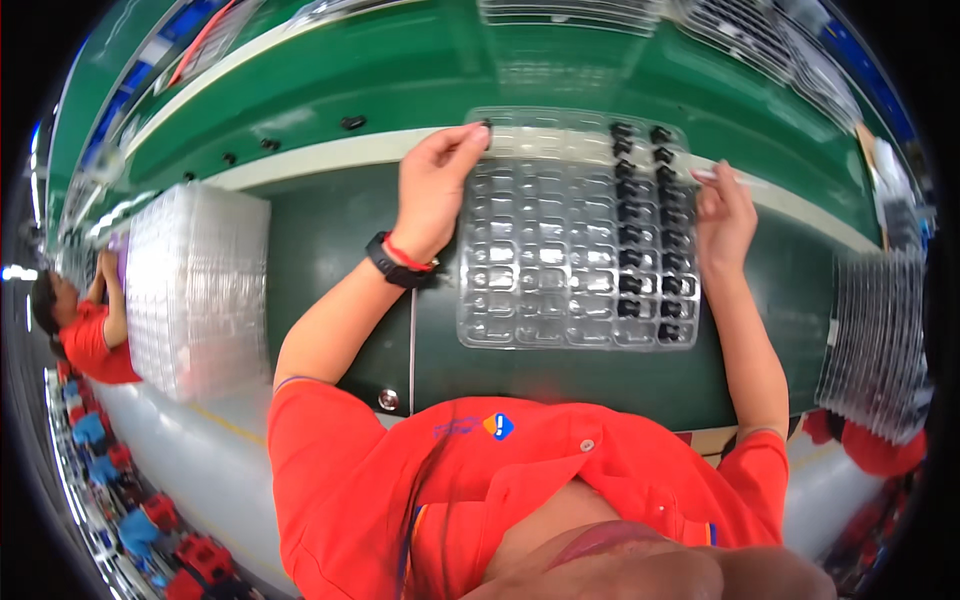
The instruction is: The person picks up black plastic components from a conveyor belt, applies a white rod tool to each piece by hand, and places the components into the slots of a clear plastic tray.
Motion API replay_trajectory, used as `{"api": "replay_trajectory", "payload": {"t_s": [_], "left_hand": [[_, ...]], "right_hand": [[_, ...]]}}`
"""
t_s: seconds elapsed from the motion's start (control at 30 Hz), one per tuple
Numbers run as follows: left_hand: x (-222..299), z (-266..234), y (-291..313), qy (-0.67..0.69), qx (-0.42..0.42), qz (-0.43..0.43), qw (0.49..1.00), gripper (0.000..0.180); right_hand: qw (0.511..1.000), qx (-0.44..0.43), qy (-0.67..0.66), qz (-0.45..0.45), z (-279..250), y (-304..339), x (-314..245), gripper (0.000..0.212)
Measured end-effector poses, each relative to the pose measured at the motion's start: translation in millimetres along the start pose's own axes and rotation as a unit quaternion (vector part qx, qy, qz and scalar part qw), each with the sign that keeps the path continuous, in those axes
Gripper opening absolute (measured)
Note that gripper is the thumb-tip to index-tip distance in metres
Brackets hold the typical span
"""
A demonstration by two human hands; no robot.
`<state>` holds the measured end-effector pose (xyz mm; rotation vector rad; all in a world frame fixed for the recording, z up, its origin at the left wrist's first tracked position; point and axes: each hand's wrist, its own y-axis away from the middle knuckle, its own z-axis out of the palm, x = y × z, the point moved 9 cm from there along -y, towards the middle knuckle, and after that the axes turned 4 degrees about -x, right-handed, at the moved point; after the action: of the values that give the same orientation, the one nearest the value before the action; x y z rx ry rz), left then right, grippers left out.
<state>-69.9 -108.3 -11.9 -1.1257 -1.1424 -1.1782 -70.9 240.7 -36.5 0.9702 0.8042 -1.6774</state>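
A clear plastic tray with rows of moulded pockets lies in front of me. Its two right-hand columns hold small black parts; the pockets to the left show none. At the tray's far left corner, my left hand is closed in a pinch, with a small dark part showing at the fingertips. My right hand is beside the tray's right edge, fingers closed around a thin, pale, pen-like stick, slightly blurred. A black watch and a red band circle my left wrist.
Several loose black parts lie on the green conveyor belt beyond a pale rail. Tall stacks of clear trays stand at left and right. More trays are across the belt. A co-worker in red is at far left.
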Motion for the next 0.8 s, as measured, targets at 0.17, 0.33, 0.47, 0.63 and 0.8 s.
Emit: {"api": "replay_trajectory", "payload": {"t_s": [0.17,0.33,0.47,0.63,0.8], "left_hand": [[13,8,-6,0.083,-0.007,0.007,0.996,0.027],[39,51,12,-0.014,-0.17,0.019,0.985,0.025],[34,97,34,-0.024,-0.261,-0.023,0.965,0.025],[23,113,42,-0.123,-0.314,0.014,0.941,0.023],[21,115,47,-0.169,-0.302,0.035,0.938,0.02]], "right_hand": [[1.0,0.015,0.002,-0.023,-11,5,-13,0.013],[0.986,-0.005,0.147,-0.076,5,23,-43,0.015],[0.95,-0.175,0.212,-0.15,71,65,-62,0.008],[0.861,-0.31,0.315,-0.25,106,100,-67,0.017],[0.846,-0.317,0.357,-0.239,110,107,-51,0.014]]}}
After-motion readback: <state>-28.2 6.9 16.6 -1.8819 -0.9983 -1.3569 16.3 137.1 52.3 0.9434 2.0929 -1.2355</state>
